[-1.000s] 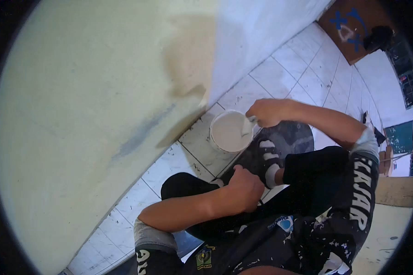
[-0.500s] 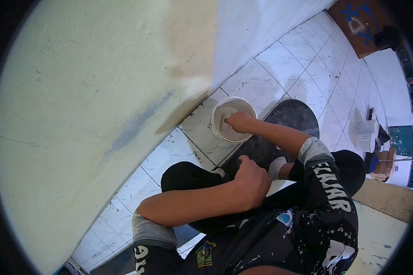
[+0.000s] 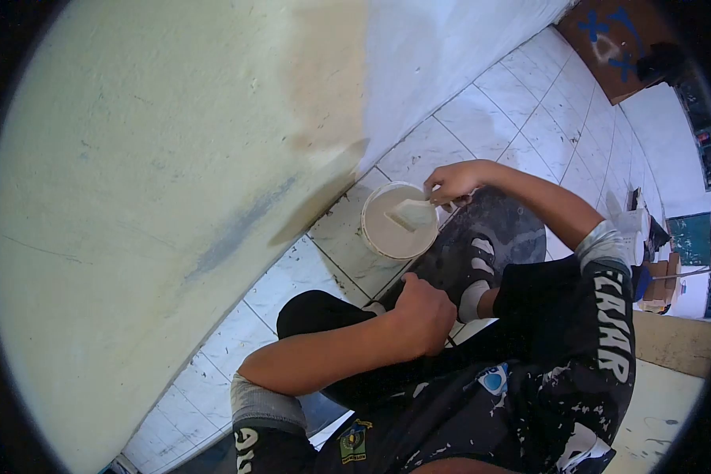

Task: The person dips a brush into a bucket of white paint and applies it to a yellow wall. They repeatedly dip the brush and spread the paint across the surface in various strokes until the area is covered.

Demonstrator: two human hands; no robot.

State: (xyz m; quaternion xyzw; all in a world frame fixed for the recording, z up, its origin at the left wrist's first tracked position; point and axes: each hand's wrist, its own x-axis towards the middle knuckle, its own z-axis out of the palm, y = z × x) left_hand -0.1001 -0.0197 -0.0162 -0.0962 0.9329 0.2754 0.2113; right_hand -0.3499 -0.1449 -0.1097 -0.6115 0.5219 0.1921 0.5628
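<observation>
A white bucket [image 3: 368, 230] with pale paint in it stands on the tiled floor close to the wall. Over its opening lies a wide, paint-coated paintbrush [image 3: 411, 214], its head inside the rim's outline. My right hand [image 3: 455, 183] is closed on the handle end at the bucket's right edge. My left hand [image 3: 426, 317] rests near my bent knee, below the bucket in view, with fingers curled and the thumb side up. Its palm is hidden, and I cannot tell whether it holds anything.
A yellowish wall [image 3: 150, 158] with a grey smear [image 3: 245, 225] rises on the left. My sandalled foot [image 3: 480, 261] is on a dark round mat [image 3: 521, 225] beside the bucket. A brown board [image 3: 612, 39], a white container [image 3: 630, 225] and cardboard boxes [image 3: 662, 280] stand farther off.
My right hand has moved from inside the bucket to its right edge, drawing the paintbrush handle outward, with the elbow swung right. My left hand has barely shifted.
</observation>
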